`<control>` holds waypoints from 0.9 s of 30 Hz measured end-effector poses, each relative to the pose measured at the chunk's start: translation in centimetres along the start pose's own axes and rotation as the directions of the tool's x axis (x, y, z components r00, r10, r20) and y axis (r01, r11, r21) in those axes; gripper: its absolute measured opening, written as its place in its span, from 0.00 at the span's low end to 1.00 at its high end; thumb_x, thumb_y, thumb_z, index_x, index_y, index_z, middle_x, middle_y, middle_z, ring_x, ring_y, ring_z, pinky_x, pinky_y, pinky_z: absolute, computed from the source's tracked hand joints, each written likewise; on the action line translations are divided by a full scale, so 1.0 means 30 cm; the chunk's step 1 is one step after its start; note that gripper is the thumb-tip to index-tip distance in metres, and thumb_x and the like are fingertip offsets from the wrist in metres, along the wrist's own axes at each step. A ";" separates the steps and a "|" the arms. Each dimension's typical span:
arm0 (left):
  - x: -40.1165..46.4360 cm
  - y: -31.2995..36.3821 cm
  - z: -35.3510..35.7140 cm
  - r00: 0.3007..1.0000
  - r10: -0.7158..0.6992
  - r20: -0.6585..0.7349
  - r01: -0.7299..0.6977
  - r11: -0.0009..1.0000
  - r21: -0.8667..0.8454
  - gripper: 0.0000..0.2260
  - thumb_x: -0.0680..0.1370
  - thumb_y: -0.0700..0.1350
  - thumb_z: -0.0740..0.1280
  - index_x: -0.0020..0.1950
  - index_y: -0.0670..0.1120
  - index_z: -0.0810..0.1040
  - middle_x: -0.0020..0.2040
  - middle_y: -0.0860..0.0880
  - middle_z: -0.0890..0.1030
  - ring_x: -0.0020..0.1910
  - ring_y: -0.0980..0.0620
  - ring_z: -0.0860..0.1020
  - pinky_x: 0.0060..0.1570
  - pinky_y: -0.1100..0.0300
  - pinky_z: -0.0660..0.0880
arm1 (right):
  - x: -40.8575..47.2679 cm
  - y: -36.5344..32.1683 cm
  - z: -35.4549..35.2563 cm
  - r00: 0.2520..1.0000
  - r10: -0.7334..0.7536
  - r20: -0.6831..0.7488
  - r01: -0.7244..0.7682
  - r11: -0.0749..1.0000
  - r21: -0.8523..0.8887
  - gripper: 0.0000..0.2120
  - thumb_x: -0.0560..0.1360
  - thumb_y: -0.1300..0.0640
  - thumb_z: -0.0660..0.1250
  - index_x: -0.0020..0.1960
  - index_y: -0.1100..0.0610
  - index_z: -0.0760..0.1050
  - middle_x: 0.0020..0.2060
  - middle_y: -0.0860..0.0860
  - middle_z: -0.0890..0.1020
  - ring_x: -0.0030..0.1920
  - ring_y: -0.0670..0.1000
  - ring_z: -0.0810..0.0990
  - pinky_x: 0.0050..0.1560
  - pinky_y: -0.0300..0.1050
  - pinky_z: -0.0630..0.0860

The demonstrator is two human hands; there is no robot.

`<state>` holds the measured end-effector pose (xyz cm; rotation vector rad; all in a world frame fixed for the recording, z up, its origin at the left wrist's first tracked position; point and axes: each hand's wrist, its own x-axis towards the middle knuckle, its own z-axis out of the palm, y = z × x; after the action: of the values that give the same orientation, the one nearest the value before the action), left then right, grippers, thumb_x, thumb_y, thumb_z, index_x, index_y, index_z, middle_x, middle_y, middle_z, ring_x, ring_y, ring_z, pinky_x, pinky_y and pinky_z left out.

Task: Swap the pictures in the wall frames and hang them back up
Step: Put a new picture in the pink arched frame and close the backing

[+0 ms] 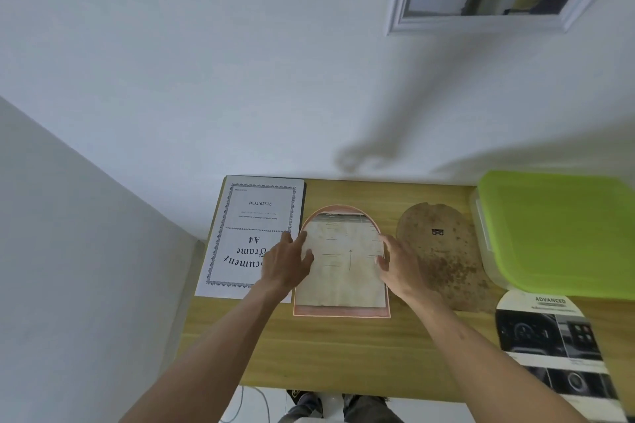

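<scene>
Left grip (287, 263) and right grip (398, 266), fingers spread and relaxed, resting on either side edge of pale picture sheet (340, 268) lying in arched pink frame (342, 312) on wooden worktop (343, 354). Brown arched backing board (443, 257) just right; A4 document frame insert (247, 237) just left.

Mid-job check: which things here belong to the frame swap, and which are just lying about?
Job:
arched frame, with a pale sheet on it
left hand and right hand, at the sheet's edges
arched backing board
A4 document frame
car picture

Lying about:
green-lidded box
wall frame
</scene>
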<state>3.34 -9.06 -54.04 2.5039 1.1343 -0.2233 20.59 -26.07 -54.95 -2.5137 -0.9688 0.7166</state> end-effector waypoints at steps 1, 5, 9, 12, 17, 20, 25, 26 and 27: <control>0.001 0.015 -0.005 0.998 0.003 -0.062 -0.003 1.000 -0.013 0.19 0.81 0.54 0.59 0.70 0.49 0.69 0.55 0.44 0.74 0.48 0.44 0.79 0.44 0.52 0.75 | -0.002 0.007 -0.023 0.999 0.009 -0.033 -0.009 1.000 -0.002 0.23 0.80 0.56 0.66 0.74 0.53 0.67 0.65 0.54 0.75 0.62 0.54 0.75 0.63 0.48 0.72; 0.013 0.168 -0.020 0.980 0.092 -0.176 -0.121 0.980 -0.160 0.17 0.80 0.51 0.61 0.66 0.46 0.76 0.58 0.45 0.76 0.51 0.46 0.79 0.43 0.55 0.74 | -0.016 0.084 -0.123 0.977 0.152 -0.151 -0.163 0.985 -0.064 0.19 0.82 0.56 0.62 0.72 0.55 0.69 0.67 0.56 0.73 0.66 0.56 0.73 0.65 0.48 0.70; 0.003 0.415 0.022 0.979 0.202 0.009 -0.185 0.913 -0.363 0.18 0.80 0.50 0.63 0.69 0.48 0.74 0.60 0.46 0.76 0.52 0.46 0.79 0.51 0.52 0.76 | -0.046 0.221 -0.199 0.928 0.333 -0.166 -0.357 0.924 -0.140 0.23 0.81 0.52 0.61 0.74 0.54 0.65 0.69 0.57 0.69 0.64 0.58 0.74 0.59 0.52 0.75; -0.015 0.588 0.080 0.965 0.220 0.142 -0.134 0.882 -0.452 0.22 0.78 0.48 0.65 0.72 0.47 0.70 0.64 0.45 0.72 0.58 0.44 0.76 0.60 0.51 0.74 | -0.071 0.303 -0.222 0.903 0.412 -0.117 -0.428 0.884 -0.188 0.25 0.80 0.50 0.61 0.75 0.55 0.62 0.70 0.59 0.66 0.63 0.60 0.75 0.59 0.54 0.76; -0.001 0.729 0.193 0.939 0.028 0.343 0.137 0.884 -0.446 0.23 0.74 0.50 0.60 0.67 0.44 0.69 0.62 0.38 0.73 0.65 0.36 0.69 0.56 0.49 0.71 | -0.092 0.340 -0.204 0.891 0.445 -0.091 -0.454 0.866 -0.210 0.25 0.80 0.50 0.60 0.75 0.54 0.61 0.72 0.59 0.63 0.60 0.62 0.77 0.59 0.54 0.75; 0.013 0.756 0.198 0.908 -0.100 0.406 0.311 0.811 -0.496 0.28 0.69 0.48 0.61 0.69 0.42 0.67 0.66 0.37 0.68 0.68 0.35 0.64 0.63 0.45 0.68 | -0.092 0.357 -0.192 0.887 0.457 -0.074 -0.462 0.864 -0.200 0.26 0.80 0.50 0.61 0.76 0.54 0.60 0.74 0.60 0.61 0.63 0.64 0.75 0.61 0.55 0.73; 0.036 0.767 0.183 0.872 -0.265 0.412 0.477 0.652 -0.589 0.26 0.67 0.45 0.64 0.65 0.41 0.69 0.60 0.43 0.72 0.60 0.39 0.74 0.58 0.44 0.76 | -0.079 0.371 -0.199 0.878 0.475 -0.063 -0.478 0.861 -0.176 0.29 0.78 0.47 0.63 0.76 0.54 0.60 0.74 0.61 0.60 0.64 0.67 0.72 0.62 0.57 0.73; 0.042 0.766 0.184 0.866 -0.289 0.408 0.492 0.639 -0.591 0.25 0.68 0.44 0.65 0.65 0.41 0.69 0.60 0.43 0.71 0.61 0.39 0.73 0.59 0.45 0.75 | -0.078 0.373 -0.198 0.875 0.480 -0.068 -0.484 0.858 -0.169 0.30 0.77 0.46 0.63 0.75 0.54 0.60 0.73 0.60 0.60 0.63 0.68 0.72 0.61 0.57 0.73; 0.048 0.762 0.181 0.861 -0.310 0.404 0.504 0.634 -0.587 0.23 0.69 0.44 0.65 0.64 0.41 0.70 0.61 0.43 0.71 0.61 0.39 0.73 0.59 0.45 0.74 | -0.079 0.375 -0.195 0.870 0.487 -0.072 -0.492 0.857 -0.154 0.31 0.76 0.45 0.63 0.75 0.54 0.61 0.73 0.60 0.61 0.63 0.68 0.71 0.62 0.57 0.73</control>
<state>21.50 -24.00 -53.14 1.4925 1.3539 -0.2084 28.24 -36.45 -54.89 -2.9511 -0.3768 0.7564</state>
